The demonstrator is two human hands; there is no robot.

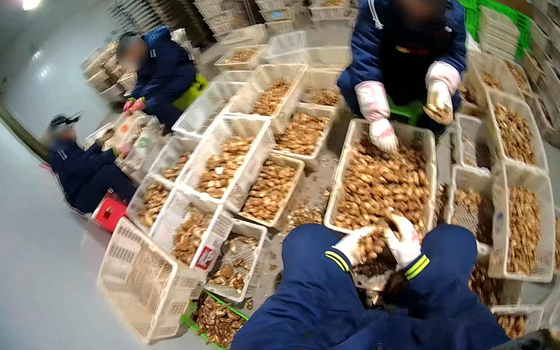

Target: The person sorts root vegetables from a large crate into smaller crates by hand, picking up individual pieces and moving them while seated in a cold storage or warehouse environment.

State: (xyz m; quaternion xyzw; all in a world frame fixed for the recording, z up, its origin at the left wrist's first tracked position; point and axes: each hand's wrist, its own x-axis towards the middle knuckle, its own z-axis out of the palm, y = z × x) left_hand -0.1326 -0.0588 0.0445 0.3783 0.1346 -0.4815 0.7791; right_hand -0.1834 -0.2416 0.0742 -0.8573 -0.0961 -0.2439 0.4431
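My left hand [355, 246], in a white glove, holds a small clump of brown mushrooms [372, 246] at the near edge of a large white plastic crate. My right hand [403, 239], gloved too, is just right of that clump with its fingers curled. Something brownish is at its fingertips, but whether it is gripped is not clear. Many brown mushrooms [375, 187] fill the large crate [338, 194] in front of my knees. Dark scraps [374, 268] lie below my hands, between my legs.
Across the crate a co-worker [401, 40] reaches one gloved hand into it. Mushroom-filled crates [223, 162] stand to the left, and more crates [524, 224] to the right. Two people [156, 68] sit farther back. A green tray [193, 320] of mushroom pieces lies by my left knee.
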